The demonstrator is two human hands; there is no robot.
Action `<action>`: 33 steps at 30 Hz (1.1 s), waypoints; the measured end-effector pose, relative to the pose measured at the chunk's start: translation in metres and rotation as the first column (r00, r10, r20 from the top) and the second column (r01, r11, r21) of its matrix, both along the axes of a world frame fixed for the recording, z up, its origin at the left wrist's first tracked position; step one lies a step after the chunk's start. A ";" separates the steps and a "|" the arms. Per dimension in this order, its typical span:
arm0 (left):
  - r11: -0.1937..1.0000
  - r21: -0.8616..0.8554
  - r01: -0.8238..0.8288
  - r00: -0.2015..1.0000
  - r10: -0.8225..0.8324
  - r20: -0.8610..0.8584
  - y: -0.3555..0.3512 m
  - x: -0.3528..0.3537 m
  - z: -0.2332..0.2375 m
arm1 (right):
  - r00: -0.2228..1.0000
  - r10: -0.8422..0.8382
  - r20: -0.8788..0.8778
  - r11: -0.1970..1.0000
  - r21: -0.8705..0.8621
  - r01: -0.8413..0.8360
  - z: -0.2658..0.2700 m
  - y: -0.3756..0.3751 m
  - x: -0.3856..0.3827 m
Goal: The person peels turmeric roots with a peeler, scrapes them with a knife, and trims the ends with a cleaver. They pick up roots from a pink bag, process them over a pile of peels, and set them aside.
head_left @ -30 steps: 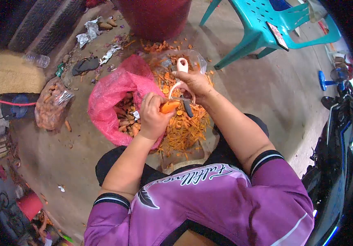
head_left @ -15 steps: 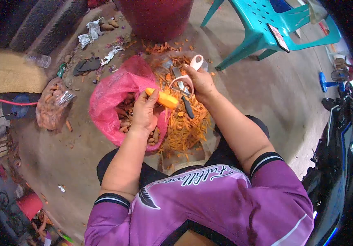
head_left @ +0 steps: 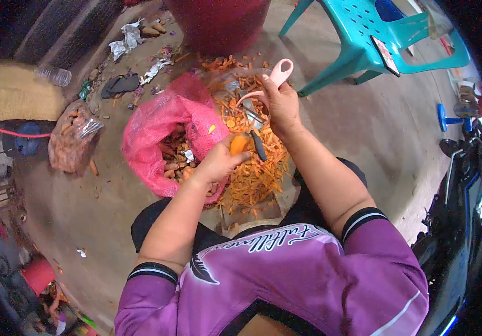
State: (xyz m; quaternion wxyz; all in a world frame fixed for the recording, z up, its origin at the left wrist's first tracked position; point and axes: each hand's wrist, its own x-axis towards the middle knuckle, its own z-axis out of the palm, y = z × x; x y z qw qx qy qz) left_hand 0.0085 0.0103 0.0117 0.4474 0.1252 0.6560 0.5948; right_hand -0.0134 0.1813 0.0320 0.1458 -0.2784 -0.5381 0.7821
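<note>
My left hand (head_left: 221, 162) is closed around a peeled orange sweet potato (head_left: 240, 144), low over a pile of orange strips (head_left: 255, 187). The pale pink peeler (head_left: 281, 73) is in my right hand (head_left: 283, 109), its looped handle pointing up and away. A black-handled knife (head_left: 259, 147) lies on the strips between my hands, close to the sweet potato. Left of the pile, a pink mesh sack (head_left: 140, 123) stands open with brownish unpeeled roots (head_left: 171, 168) inside. My left wrist is over the sack's near right edge.
A dark red tub (head_left: 218, 25) stands at the far side, and a teal plastic chair (head_left: 353, 33) at the right with a phone-like object on its seat. To the left are a clear bag of roots (head_left: 73, 140), a dark slipper (head_left: 120, 87) and litter. A motorcycle (head_left: 453, 224) is far right.
My left hand has moved right and down with the sweet potato, now turned and partly covered by the fingers. My right hand has shifted slightly right, with the peeler turned.
</note>
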 end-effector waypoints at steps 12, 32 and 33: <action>0.879 -0.104 -0.465 0.875 0.474 0.098 -0.053 -0.037 0.005 | 0.480 0.393 0.784 0.570 0.201 -0.796 -0.207 0.016 -0.023; 0.949 -0.026 -0.315 0.824 0.260 -0.503 -0.058 -0.032 0.030 | 0.584 0.222 0.781 0.909 0.051 -0.413 -0.180 0.015 0.007; 0.948 -0.033 -0.315 0.793 0.244 -0.558 -0.054 -0.028 0.038 | 0.646 0.233 0.727 0.936 0.011 -0.351 -0.139 0.006 0.009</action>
